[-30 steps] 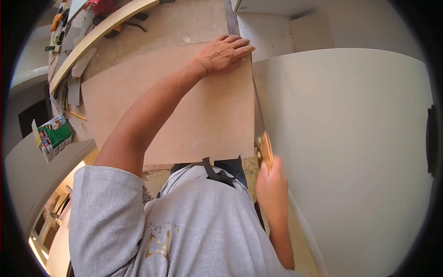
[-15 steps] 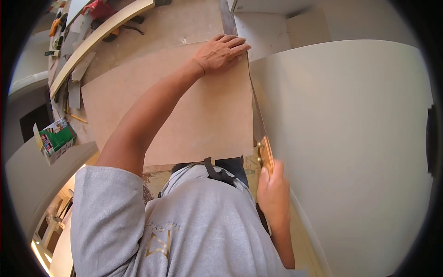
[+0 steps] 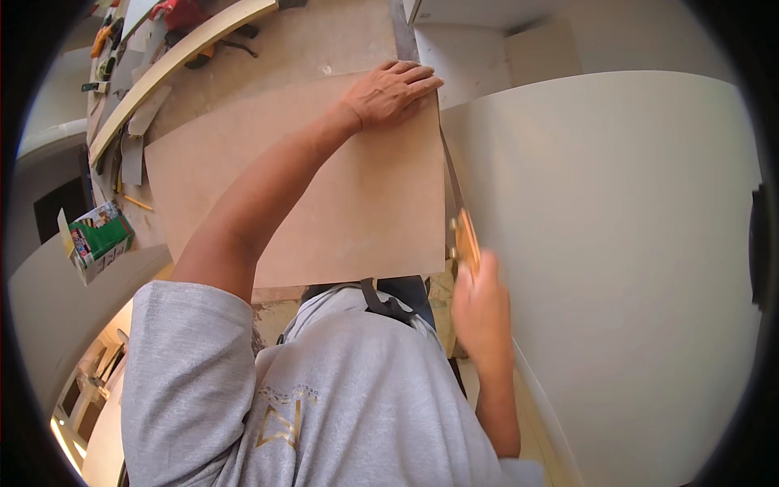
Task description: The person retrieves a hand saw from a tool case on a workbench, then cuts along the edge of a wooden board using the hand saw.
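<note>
A flat tan board (image 3: pixel 341 203) lies in front of my body. My left hand (image 3: pixel 395 93) rests on its far right corner, fingers stretched out and lying over the right edge. My right hand (image 3: pixel 480 308), slightly blurred, is wrapped round the wooden handle of a handsaw (image 3: pixel 465 235). The saw's thin dark blade runs forward from the handle along the board's right edge, close beside it. The blade's far end is hidden near the board's corner and my left hand.
To the right stands a large pale panel (image 3: pixel 600 243). A curved-looking wooden strip (image 3: pixel 182 69) crosses the worktable's left side, near a red item (image 3: pixel 178 15) and various tools. A green box (image 3: pixel 99 239) and an orange pencil (image 3: pixel 138 202) sit at the left.
My right hand has pushed the handsaw forward along the board's edge. My left hand stays at the corner, and the board keeps its place.
</note>
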Demonstrator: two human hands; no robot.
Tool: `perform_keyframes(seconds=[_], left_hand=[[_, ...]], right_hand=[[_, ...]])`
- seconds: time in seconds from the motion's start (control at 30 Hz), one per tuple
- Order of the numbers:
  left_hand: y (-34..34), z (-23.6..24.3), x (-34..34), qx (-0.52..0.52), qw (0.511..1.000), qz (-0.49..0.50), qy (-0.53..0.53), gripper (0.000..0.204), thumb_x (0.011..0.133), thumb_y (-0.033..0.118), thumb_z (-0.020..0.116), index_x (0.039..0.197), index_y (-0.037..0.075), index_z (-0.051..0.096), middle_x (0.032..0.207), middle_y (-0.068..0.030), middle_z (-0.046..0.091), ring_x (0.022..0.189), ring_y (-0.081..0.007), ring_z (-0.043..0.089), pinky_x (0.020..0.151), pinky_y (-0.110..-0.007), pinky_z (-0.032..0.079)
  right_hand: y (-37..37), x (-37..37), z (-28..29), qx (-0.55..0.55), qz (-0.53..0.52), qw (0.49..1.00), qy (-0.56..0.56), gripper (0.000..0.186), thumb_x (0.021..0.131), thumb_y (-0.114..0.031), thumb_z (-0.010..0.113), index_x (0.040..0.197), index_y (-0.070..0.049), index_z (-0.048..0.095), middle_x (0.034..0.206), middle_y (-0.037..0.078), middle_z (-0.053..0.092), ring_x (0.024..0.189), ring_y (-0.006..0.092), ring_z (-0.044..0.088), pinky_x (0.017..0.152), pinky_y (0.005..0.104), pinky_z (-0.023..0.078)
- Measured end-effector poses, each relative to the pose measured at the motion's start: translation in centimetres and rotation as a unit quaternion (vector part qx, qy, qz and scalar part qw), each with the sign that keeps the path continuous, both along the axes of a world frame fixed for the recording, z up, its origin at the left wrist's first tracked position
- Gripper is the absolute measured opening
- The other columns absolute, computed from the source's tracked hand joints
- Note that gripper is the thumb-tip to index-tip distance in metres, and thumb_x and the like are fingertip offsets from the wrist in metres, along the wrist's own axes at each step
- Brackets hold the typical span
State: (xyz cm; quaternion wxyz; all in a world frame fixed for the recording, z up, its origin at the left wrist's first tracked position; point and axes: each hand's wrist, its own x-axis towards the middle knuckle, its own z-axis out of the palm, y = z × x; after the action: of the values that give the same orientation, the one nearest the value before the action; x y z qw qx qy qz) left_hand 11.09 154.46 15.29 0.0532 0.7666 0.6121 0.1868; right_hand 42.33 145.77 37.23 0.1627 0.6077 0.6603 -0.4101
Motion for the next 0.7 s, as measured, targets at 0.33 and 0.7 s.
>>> perform_keyframes(seconds=[0.33,0.7], left_hand=[[0.3,1.1,-0.1,-0.061,0.998,-0.001,0.014,0.051,0.105,0.03,0.059,0.154,0.017,0.054,0.155,-0.009,0.056,0.144,-0.0306,0.051,0.123,-0.047,0.038],[0.1,0.3,0.0,-0.034,0.999,-0.005,-0.015,0.05,0.105,0.025,0.059,0.154,0.016,0.054,0.154,-0.0087,0.057,0.144,-0.031,0.051,0.122,-0.048,0.039]], right_hand=[[9.3,-8.9,-10.4,0.136,0.103,0.983,0.071,0.026,0.11,-0.021,0.05,0.12,0.003,0.051,0.099,0.032,0.072,0.093,0.0543,0.069,0.079,0.0609,0.054],[-0.3,0.4,0.9,-0.008,-0.009,1.0,-0.009,0.03,0.108,-0.019,0.056,0.13,0.001,0.05,0.098,0.033,0.071,0.096,0.0559,0.068,0.081,0.0639,0.053]])
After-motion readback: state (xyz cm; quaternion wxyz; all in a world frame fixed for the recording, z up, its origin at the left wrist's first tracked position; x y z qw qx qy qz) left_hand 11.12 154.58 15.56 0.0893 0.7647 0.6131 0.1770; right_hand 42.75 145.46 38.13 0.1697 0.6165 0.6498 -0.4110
